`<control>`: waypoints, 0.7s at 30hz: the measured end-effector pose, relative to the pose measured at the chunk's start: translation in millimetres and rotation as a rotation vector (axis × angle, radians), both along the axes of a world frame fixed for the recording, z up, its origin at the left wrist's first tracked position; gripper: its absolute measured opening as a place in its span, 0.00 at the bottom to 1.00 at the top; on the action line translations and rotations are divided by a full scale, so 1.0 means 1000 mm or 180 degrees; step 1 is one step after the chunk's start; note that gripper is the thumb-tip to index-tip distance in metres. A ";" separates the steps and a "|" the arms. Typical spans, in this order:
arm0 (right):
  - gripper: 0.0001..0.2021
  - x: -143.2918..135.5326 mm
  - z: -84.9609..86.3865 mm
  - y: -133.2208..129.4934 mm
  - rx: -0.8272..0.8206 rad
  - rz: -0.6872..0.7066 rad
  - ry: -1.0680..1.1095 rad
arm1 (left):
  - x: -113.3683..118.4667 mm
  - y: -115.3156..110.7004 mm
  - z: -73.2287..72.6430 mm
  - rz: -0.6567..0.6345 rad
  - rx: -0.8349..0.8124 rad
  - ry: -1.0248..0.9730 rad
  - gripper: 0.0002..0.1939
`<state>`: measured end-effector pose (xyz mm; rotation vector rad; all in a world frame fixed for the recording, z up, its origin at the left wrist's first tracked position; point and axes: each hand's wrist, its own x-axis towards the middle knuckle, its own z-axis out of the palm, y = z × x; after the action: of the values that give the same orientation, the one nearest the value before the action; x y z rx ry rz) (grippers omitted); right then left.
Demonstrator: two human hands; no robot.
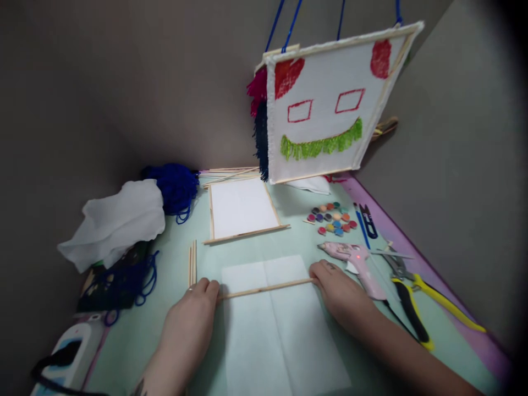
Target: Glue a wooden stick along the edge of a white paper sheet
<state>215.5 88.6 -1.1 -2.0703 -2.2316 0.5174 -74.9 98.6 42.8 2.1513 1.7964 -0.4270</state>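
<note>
Near edge of pale-green tabletop: one creased thin white sheet, paper or cloth unclear. One slim, pale wooden stick crosses its upper part, long axis left-right, roughly parallel to tabletop's far edge. It spans between both grips, neither hand nearer: left hand pinches one end, right hand the other, fingers closed. Beside left hand, about three loose wooden sticks. Toward right edge: one yellow-and-black-handled pliers, one pink glue gun, then over a dozen small round paint pots. Toward far edge: one stick-edged white panel.
</note>
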 end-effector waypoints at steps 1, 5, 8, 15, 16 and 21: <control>0.10 0.000 0.003 0.001 0.0058 -0.0095 0.0201 | -0.001 0.000 0.000 0.0058 0.0122 -0.0100 0.15; 0.09 -0.002 0.010 0.006 0.0648 -0.0608 0.0968 | -0.008 0.004 -0.006 0.0398 0.0910 -0.0870 0.15; 0.09 -0.005 0.007 0.008 0.1007 -0.0963 0.1199 | -0.014 0.007 -0.016 0.0675 0.1350 -0.1497 0.12; 0.10 -0.005 0.009 0.002 0.1168 -0.1947 0.2154 | -0.013 0.003 -0.015 0.1220 0.0870 -0.2554 0.16; 0.10 -0.006 0.012 0.001 0.1220 -0.2173 0.2396 | -0.011 0.001 -0.011 0.1233 0.0852 -0.2685 0.15; 0.12 -0.009 0.024 0.005 0.1616 -0.2872 0.3828 | 0.003 -0.011 0.003 0.1234 0.0775 -0.3020 0.14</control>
<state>206.6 93.2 22.6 -1.5260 -0.5927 0.6958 -72.0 87.9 45.7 1.5952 1.6226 0.8054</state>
